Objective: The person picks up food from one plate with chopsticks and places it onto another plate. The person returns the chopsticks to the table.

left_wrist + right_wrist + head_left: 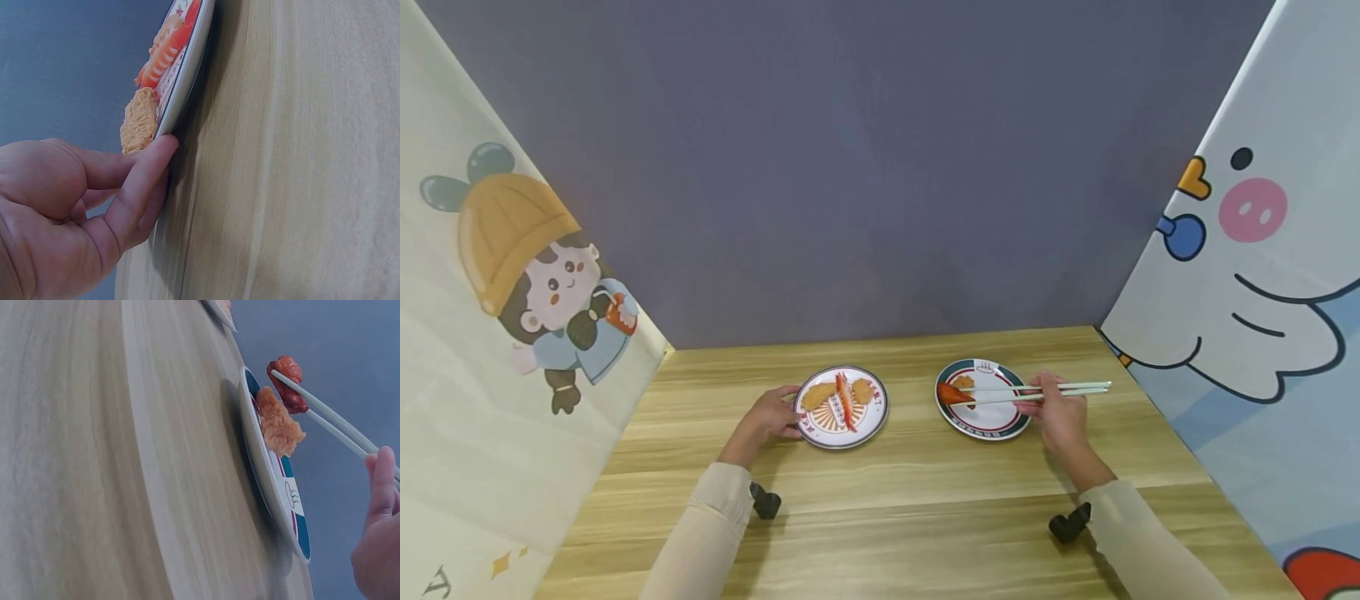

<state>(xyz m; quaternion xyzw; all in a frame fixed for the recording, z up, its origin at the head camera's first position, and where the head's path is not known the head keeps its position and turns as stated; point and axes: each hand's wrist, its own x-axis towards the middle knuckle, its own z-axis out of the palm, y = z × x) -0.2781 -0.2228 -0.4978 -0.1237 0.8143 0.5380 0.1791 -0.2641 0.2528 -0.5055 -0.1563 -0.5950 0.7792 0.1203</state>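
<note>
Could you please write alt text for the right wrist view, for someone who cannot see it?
Pale, slender chopsticks in the person's right grip hold a reddish-brown wing-shaped food piece near a craggy golden piece on a round, teal-rimmed white plate.

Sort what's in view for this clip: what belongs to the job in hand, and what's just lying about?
Apparently in the job:
- right hand, holding chopsticks
- reddish piece between their tips
- right plate, its breaded piece
- left hand, at left plate
- shrimp, two breaded pieces on that plate

Just there:
- cartoon side panels
- grey back panel
- black wrist devices
</note>
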